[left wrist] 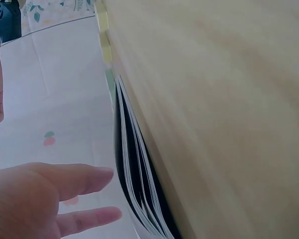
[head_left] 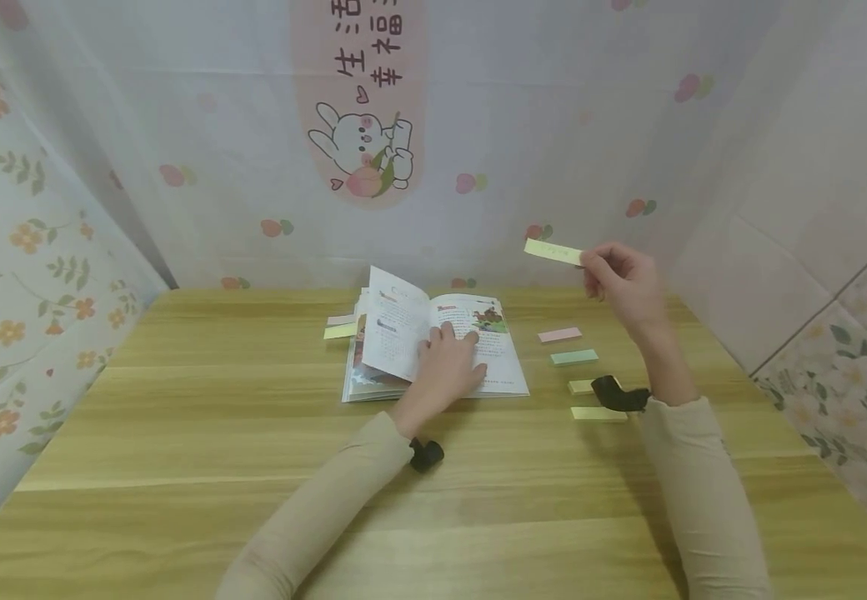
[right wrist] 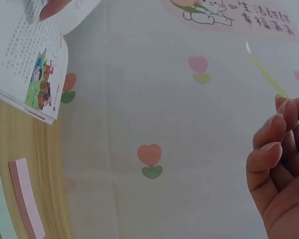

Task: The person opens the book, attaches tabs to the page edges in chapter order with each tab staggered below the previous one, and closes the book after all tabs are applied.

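An illustrated book [head_left: 478,367] lies spread on the table, its left-hand page [head_left: 392,333] lifted at an angle. My left hand [head_left: 448,360] rests on the book near the spine, fingers extended; the left wrist view shows its thumb and a finger beside the page edges [left wrist: 134,164]. Raised above the table to the right of the book, my right hand [head_left: 624,279] pinches one end of a yellow sticky note strip [head_left: 552,251]. Faint writing shows on the strip. In the right wrist view, the strip [right wrist: 268,74] appears nearly edge-on between thumb and fingertips.
Right of the book lie sticky note pads: pink [head_left: 559,334], green [head_left: 573,357] and two yellow ones, one pad [head_left: 597,414] nearest me. Pink and yellow tabs [head_left: 339,331] stick out from the book's left side. A printed curtain [head_left: 238,150] hangs behind the wooden table [head_left: 201,433].
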Action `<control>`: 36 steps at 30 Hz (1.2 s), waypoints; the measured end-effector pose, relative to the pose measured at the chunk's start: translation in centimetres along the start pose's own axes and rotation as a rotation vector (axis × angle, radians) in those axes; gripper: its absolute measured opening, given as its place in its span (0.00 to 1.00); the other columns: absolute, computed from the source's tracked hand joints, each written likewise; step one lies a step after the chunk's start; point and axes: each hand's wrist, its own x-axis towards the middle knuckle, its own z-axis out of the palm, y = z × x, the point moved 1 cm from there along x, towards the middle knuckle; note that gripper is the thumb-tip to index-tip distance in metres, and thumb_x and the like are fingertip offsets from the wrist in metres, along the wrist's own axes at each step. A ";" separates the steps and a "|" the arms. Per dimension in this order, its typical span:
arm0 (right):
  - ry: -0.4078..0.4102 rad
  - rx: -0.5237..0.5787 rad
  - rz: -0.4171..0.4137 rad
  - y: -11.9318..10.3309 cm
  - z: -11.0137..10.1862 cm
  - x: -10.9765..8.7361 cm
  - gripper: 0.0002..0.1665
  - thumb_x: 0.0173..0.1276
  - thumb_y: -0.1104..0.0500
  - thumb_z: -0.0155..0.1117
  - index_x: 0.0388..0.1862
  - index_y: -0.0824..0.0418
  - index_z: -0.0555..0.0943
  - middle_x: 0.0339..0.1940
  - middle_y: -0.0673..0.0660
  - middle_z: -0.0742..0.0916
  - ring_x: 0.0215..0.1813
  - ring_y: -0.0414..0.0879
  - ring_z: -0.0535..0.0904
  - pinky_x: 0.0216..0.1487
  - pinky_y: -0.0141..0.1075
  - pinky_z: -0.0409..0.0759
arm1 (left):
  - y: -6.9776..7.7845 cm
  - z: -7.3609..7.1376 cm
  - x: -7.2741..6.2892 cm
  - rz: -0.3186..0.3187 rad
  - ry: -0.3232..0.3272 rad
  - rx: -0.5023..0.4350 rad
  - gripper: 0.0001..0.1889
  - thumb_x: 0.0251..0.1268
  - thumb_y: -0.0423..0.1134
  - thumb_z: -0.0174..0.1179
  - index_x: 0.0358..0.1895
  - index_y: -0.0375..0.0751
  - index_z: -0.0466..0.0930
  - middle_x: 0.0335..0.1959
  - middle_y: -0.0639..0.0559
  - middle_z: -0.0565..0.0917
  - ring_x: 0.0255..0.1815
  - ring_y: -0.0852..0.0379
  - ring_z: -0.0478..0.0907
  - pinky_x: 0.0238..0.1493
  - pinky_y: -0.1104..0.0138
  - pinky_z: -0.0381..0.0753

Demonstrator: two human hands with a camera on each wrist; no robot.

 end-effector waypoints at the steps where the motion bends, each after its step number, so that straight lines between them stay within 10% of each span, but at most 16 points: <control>1: -0.010 0.006 0.015 0.2 0.0 0.0 0.09 0.73 0.65 0.63 0.31 0.65 0.83 0.19 0.53 0.80 0.21 0.43 0.73 0.21 0.29 0.72 | -0.1 0.0 0.0 -0.003 -0.007 0.001 0.28 0.70 0.53 0.60 0.69 0.46 0.75 0.57 0.36 0.73 0.54 0.42 0.68 0.50 0.52 0.71; 36: -0.499 -0.398 0.346 7.8 -0.2 -1.0 0.18 0.79 0.57 0.55 0.40 0.73 0.78 0.26 0.63 0.81 0.27 0.50 0.76 0.30 0.37 0.79 | -0.6 0.5 1.1 0.026 -0.099 0.090 0.30 0.73 0.56 0.55 0.73 0.46 0.71 0.60 0.34 0.70 0.55 0.40 0.69 0.57 0.49 0.71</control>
